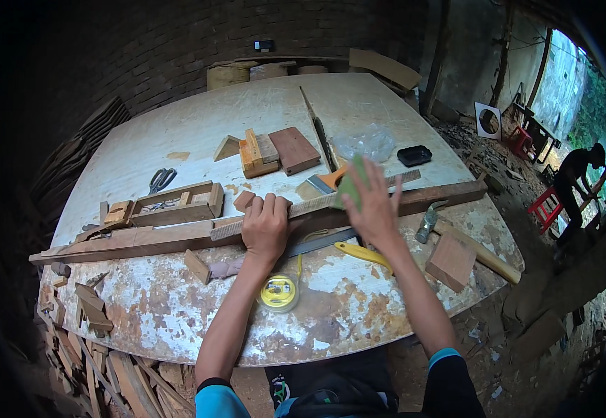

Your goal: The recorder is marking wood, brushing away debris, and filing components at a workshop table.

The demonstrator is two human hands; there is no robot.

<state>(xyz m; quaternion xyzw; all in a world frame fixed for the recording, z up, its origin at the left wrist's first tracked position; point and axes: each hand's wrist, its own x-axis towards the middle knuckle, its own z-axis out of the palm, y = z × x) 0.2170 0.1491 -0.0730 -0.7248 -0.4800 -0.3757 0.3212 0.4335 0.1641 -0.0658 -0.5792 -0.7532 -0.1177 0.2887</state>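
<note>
A thin wooden strip lies along a long dark wooden beam across the table. My left hand is closed over the strip, left of the middle, with a small wood block beside its fingers. My right hand, slightly blurred, holds a green sheet that looks like sandpaper against the strip. A paintbrush with an orange handle lies just beyond that hand. Nearer me are a hand saw's blade, a yellow handle and a yellow tape measure.
A hammer and a reddish wood block lie at the right. Scissors, an open wooden box, several blocks, a plastic bag and a black tray sit farther back. Another person is off right.
</note>
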